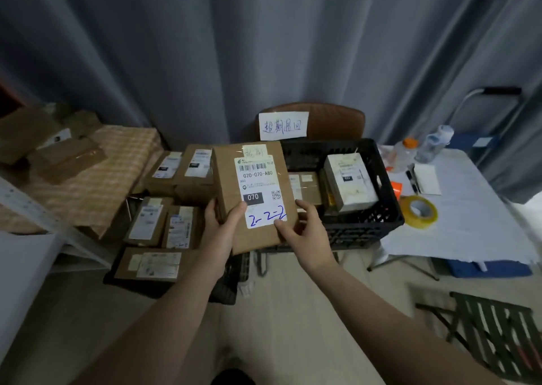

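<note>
I hold a brown cardboard parcel [227, 179] up in front of me, label side facing me. Its white shipping label reads 070-070-A80, with "2-2-2" handwritten in blue. My left hand [221, 227] grips its lower left edge, thumb on the front. My right hand [305, 229] grips its lower right corner, thumb on the label. The parcel hangs in the air between a black plastic crate [378, 223] on the right and a low black crate of parcels [164, 217] on the left.
The right crate holds a white box [350, 180] and brown parcels, and stands before a brown chair with a handwritten sign [284, 125]. A white-covered table [463, 217] at right carries tape [419, 211], bottles and a notepad. More boxes lie on a checked surface [96, 173] at left.
</note>
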{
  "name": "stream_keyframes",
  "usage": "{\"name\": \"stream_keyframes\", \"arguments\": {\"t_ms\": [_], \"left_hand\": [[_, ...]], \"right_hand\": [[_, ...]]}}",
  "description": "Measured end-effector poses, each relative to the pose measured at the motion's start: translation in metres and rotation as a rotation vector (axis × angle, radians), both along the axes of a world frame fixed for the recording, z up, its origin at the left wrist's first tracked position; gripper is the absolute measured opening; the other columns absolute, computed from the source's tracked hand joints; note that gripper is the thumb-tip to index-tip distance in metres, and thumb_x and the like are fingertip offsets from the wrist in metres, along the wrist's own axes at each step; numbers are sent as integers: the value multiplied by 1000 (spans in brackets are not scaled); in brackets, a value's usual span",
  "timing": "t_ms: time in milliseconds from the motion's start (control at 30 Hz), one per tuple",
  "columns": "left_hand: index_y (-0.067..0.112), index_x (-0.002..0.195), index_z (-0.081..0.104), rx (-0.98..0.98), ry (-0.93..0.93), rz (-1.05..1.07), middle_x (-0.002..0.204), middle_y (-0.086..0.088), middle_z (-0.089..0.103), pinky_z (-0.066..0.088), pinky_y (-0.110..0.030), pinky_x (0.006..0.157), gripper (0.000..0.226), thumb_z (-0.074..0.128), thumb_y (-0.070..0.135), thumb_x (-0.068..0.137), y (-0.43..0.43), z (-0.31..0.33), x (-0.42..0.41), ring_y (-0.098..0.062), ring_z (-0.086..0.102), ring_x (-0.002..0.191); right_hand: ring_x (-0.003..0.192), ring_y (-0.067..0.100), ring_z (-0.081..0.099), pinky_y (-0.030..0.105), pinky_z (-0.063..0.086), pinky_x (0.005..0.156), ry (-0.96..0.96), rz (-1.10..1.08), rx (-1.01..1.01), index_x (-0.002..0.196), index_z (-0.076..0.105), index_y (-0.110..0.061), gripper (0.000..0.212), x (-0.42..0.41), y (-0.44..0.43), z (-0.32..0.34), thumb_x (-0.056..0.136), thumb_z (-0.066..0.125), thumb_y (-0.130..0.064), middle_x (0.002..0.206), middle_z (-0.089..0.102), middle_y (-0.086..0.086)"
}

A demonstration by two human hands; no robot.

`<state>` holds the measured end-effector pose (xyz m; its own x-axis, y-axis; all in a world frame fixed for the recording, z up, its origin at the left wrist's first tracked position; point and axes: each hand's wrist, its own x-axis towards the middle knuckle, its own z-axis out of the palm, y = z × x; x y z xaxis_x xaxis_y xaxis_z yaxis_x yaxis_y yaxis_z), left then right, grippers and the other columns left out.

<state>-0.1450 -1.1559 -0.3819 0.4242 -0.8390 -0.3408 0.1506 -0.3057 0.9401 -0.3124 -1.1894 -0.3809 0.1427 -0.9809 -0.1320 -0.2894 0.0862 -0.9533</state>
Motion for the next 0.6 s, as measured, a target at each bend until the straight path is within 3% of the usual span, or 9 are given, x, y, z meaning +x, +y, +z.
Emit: {"name": "stream_keyframes", "arguments": {"t_ms": [133, 233, 300, 400, 500, 600], "left_hand": [[47, 137, 30, 141, -60, -36, 105, 21, 61, 48, -30, 72, 79, 60, 73, 69, -23, -24, -9, -8, 61, 94], [45, 142, 25, 188, -48, -68, 107, 19, 60, 43, -25, 66, 73, 55, 69, 79, -49, -38, -10, -6, 58, 92], [43, 144, 22, 225, -46, -98, 105, 18, 58, 41, -22, 64, 73, 53, 66, 82, -73, -46, -13, -4, 57, 90], [42, 138, 28, 340, -16, -167, 101, 15, 56, 40, -24, 60, 66, 56, 64, 82, -115, -51, -14, -6, 55, 86], [32, 116, 48, 421, -65, -227, 107, 6, 62, 47, -29, 67, 43, 60, 57, 83, -155, -63, -5, -11, 59, 90], [21, 112, 61, 405, -200, -347, 114, -4, 66, 50, -38, 89, 29, 53, 41, 94, -190, -80, 2, -18, 61, 98]], "right_hand": [[102, 9, 59, 27, 50, 90, 8, -57, 79, 127, 51, -15, 50, -8, -16, -30, 84, 73, -26, 117, 62, -2], [109, 11, 57, 25, 47, 91, 32, -58, 124, 134, 45, -17, 55, -8, -38, -46, 86, 71, -27, 115, 58, -8], [116, 13, 51, 24, 42, 93, 115, -57, 121, 142, 37, -21, 66, -8, -61, -54, 85, 70, -30, 120, 50, -8], [127, 25, 35, 34, 35, 104, 342, 4, 105, 146, 28, -28, 84, -3, -104, -60, 77, 73, -44, 134, 35, 6], [124, 32, 35, 34, 34, 102, 437, 60, 146, 143, 33, -35, 84, -3, -145, -63, 72, 75, -53, 131, 31, 8], [123, 22, 40, 32, 37, 106, 373, 117, 201, 146, 30, -33, 84, -12, -182, -74, 77, 77, -39, 137, 29, 4]]}}
